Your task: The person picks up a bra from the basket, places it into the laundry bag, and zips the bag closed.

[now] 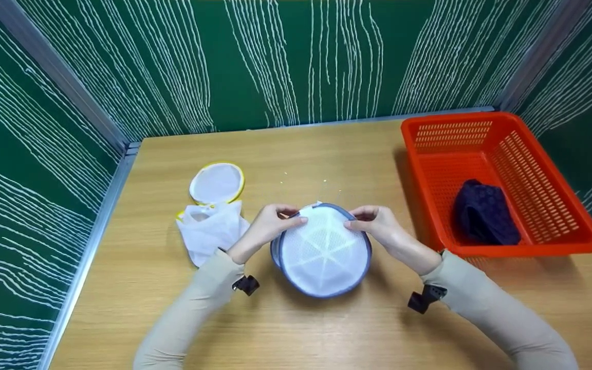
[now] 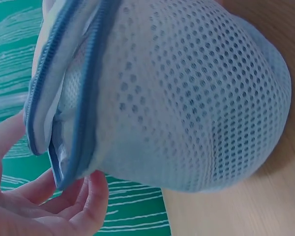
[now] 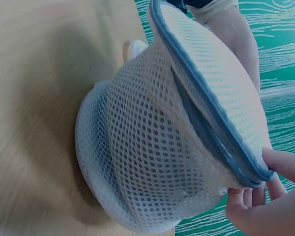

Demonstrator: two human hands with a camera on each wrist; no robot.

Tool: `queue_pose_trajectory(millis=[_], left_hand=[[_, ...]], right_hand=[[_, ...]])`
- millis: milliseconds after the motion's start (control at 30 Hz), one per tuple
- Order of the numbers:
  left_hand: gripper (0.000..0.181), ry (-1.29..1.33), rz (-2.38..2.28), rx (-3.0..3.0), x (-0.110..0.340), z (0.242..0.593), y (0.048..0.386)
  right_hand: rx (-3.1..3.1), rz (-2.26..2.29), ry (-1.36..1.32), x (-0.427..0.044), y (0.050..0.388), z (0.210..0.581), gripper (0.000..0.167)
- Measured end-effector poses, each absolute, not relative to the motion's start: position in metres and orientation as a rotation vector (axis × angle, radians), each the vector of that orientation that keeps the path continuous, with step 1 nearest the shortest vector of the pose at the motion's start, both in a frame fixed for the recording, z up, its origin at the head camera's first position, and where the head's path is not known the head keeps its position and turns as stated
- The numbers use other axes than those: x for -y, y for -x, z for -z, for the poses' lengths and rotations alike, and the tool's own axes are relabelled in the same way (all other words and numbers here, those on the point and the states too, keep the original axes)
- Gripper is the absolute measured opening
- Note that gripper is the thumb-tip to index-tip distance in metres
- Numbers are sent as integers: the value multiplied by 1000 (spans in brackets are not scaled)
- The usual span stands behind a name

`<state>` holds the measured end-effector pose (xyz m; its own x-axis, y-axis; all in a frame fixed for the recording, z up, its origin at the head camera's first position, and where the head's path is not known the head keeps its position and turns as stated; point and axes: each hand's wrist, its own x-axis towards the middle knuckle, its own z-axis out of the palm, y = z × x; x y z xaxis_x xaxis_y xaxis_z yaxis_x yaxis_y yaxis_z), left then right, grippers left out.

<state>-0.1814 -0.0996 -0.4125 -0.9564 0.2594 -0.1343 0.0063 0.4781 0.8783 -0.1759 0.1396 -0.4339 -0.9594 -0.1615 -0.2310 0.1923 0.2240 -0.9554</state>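
Note:
A round white mesh bag (image 1: 324, 252) with blue-grey trim stands on the table between both hands. At its upper left edge the left hand (image 1: 270, 226) pinches the rim, thumb on top. The right hand (image 1: 381, 228) pinches the upper right edge the same way. In the left wrist view, blue zipper edges of the bag (image 2: 187, 98) lie slightly apart beside the left hand (image 2: 49, 201). From the right wrist view, the lid-like top of the bag (image 3: 147, 132) tilts over the mesh side, with the right hand (image 3: 270, 196) at its trimmed corner.
A red-orange basket (image 1: 429, 205) holding a dark cloth item (image 1: 486, 213) stands at the right. On the left lie a round white piece with yellow trim (image 1: 217, 183) and a crumpled white mesh bag (image 1: 211, 234). Green walls enclose the wooden table (image 1: 172, 318).

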Motion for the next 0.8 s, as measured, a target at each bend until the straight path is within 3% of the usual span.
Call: queue_pose_trajectory(millis=[300,800], left_hand=[[23,-288,-1471,-2535,94,414,172],[19,-384,-1508,-2563,88,415,168]], right_hand=[[-2241,1871,-24,-138,163,436,22],[-2243,1660,147,-154,163,426,32]])
